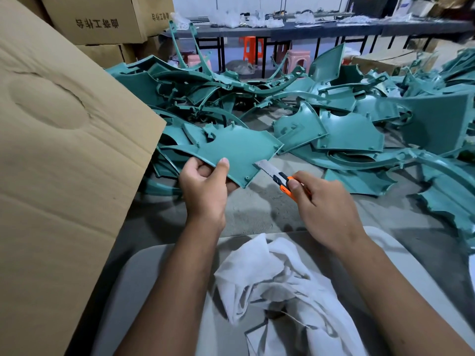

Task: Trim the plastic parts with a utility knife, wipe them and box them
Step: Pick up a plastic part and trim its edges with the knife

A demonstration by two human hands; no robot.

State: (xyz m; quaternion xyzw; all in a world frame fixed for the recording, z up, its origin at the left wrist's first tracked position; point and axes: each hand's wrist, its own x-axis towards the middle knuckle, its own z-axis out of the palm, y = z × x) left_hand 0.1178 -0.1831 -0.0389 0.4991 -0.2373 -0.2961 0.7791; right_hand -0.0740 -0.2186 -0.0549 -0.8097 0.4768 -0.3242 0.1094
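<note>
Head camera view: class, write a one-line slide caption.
Left hand holds a teal plastic part while right hand sets the utility knife at its edge.

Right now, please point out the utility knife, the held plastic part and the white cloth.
utility knife [277,176]: head view, blade base.
held plastic part [239,150]: head view, flat middle.
white cloth [277,273]: head view, crumpled middle.

Cardboard flap [64,150] fills frame left. Held plastic part [231,147] at centre, utility knife [279,177] just right of it. Cloth [277,286] lower centre. Pile of parts [347,111] behind, stools [298,59] beyond.
</note>
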